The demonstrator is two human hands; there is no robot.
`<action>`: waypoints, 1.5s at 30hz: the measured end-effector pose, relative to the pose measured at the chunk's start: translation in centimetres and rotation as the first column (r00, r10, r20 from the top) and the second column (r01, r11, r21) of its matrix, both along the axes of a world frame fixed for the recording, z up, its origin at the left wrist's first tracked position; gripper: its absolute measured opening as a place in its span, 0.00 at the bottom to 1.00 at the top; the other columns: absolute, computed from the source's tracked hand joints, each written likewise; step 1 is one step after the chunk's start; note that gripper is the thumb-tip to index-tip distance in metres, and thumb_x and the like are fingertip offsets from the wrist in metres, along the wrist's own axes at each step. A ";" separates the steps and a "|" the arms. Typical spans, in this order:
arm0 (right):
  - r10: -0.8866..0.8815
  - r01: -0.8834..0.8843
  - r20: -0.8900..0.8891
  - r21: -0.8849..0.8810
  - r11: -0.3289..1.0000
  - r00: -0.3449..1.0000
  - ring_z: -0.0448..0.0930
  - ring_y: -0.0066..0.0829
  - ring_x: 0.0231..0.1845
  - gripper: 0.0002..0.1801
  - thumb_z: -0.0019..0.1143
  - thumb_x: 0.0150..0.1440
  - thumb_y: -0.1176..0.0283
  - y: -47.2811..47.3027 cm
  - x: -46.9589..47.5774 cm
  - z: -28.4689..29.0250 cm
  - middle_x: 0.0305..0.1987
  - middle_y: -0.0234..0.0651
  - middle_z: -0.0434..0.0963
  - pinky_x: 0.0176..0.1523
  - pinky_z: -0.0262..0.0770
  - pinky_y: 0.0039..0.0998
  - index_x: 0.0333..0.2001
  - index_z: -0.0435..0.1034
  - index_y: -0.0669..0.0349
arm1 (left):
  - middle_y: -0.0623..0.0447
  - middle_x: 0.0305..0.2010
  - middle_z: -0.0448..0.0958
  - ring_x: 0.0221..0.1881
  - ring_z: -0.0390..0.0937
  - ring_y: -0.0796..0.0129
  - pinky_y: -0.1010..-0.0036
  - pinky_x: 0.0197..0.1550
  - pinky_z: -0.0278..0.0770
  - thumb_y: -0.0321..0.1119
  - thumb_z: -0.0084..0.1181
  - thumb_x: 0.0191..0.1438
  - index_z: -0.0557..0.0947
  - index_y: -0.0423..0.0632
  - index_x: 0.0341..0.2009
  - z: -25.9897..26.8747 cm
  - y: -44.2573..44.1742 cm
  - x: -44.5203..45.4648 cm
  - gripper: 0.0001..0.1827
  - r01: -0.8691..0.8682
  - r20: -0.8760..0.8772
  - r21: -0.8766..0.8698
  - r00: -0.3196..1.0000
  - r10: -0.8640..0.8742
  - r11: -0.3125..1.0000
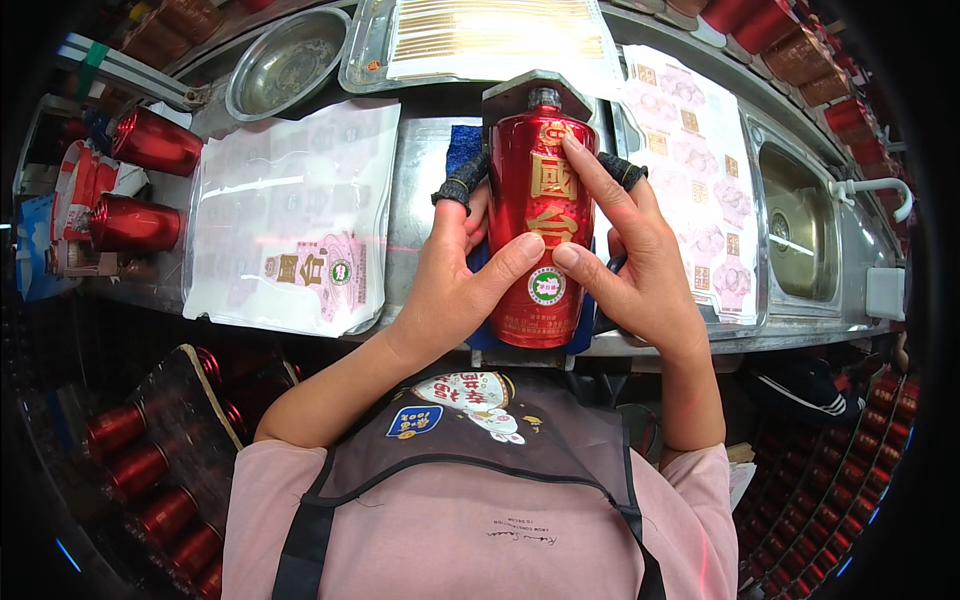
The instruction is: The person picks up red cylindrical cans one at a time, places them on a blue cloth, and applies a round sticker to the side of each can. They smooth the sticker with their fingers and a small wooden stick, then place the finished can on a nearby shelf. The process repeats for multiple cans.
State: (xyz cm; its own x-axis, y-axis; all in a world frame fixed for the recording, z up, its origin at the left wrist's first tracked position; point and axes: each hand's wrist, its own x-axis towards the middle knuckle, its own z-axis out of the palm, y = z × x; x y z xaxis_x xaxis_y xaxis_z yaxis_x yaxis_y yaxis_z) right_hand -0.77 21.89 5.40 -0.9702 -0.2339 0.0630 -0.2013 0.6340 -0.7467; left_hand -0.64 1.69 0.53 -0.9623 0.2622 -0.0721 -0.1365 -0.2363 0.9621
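A glossy red bottle (510,195) with gold characters and a round white-and-green emblem lies before me, its neck pointing away. My left hand (469,266) wraps its left side, the thumb pressed on the front below the gold characters. On the other side my right hand (637,247) rests on it, thumb beside the left one and a finger stretched up towards the gold crest. Dark cloth finger covers (457,185) are on fingers of both hands. Under the bottle lies a blue cloth (465,146), and a metal rest (525,84) stands behind its neck.
Printed transfer sheets lie left (292,202) and right (694,172); a tray of gold strips (487,37) stands behind. A metal bowl (289,67) is at back left, a sink (799,217) at right. Red bottles (154,142) stand left, and others fill racks (840,480) below.
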 end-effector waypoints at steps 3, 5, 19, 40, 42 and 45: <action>0.005 -0.005 -0.003 -0.007 1.000 1.000 0.58 0.19 0.29 0.43 0.66 0.53 0.53 0.1 0.0 0.0 0.38 0.30 0.63 0.32 0.59 0.20 0.71 0.61 0.43 | 0.38 0.60 0.69 0.60 0.70 0.65 0.66 0.62 0.68 0.38 0.63 0.60 0.61 0.38 0.44 0.1 0.0 0.0 0.25 0.001 -0.014 -0.008 1.000 -0.001 1.000; 0.009 -0.009 -0.002 -0.010 1.000 1.000 0.58 0.19 0.28 0.43 0.66 0.53 0.53 0.1 0.0 0.1 0.38 0.30 0.63 0.32 0.59 0.20 0.71 0.61 0.43 | 0.38 0.60 0.69 0.60 0.70 0.64 0.66 0.63 0.68 0.38 0.63 0.60 0.62 0.38 0.44 0.2 -0.1 0.0 0.24 0.004 -0.012 -0.022 1.000 -0.004 1.000; 0.009 -0.009 -0.011 -0.039 0.999 1.000 0.57 0.19 0.28 0.44 0.67 0.52 0.54 0.0 -0.1 0.0 0.36 0.28 0.61 0.32 0.59 0.21 0.72 0.60 0.43 | 0.38 0.64 0.67 0.64 0.67 0.62 0.65 0.67 0.63 0.39 0.63 0.61 0.62 0.36 0.50 0.3 0.0 0.0 0.27 0.011 0.014 0.012 1.000 -0.012 1.000; -0.248 0.376 0.296 -0.539 0.754 0.922 0.79 0.17 0.34 0.27 0.65 0.59 0.64 -1.5 -3.2 -1.6 0.50 0.41 0.76 0.34 0.74 0.17 0.57 0.66 0.66 | 0.41 0.48 0.79 0.46 0.79 0.69 0.73 0.48 0.80 0.35 0.65 0.59 0.60 0.40 0.41 3.4 1.7 -4.6 0.24 -0.157 0.135 0.107 0.981 0.142 0.982; -0.230 0.361 0.289 -0.570 0.739 0.929 0.79 0.18 0.33 0.26 0.67 0.58 0.65 -1.7 -3.4 -1.7 0.48 0.40 0.76 0.35 0.75 0.18 0.55 0.66 0.65 | 0.41 0.47 0.79 0.46 0.79 0.69 0.73 0.47 0.81 0.34 0.65 0.59 0.60 0.41 0.41 3.3 1.9 -4.7 0.24 -0.162 0.120 0.118 0.982 0.148 0.980; -0.213 0.360 0.305 -0.593 0.720 0.928 0.80 0.19 0.34 0.27 0.68 0.57 0.68 -1.8 -3.5 -1.4 0.46 0.40 0.77 0.36 0.77 0.20 0.55 0.64 0.65 | 0.41 0.47 0.79 0.46 0.79 0.69 0.74 0.47 0.81 0.33 0.65 0.59 0.60 0.41 0.42 3.1 1.8 -4.7 0.23 -0.164 0.128 0.134 0.981 0.147 0.977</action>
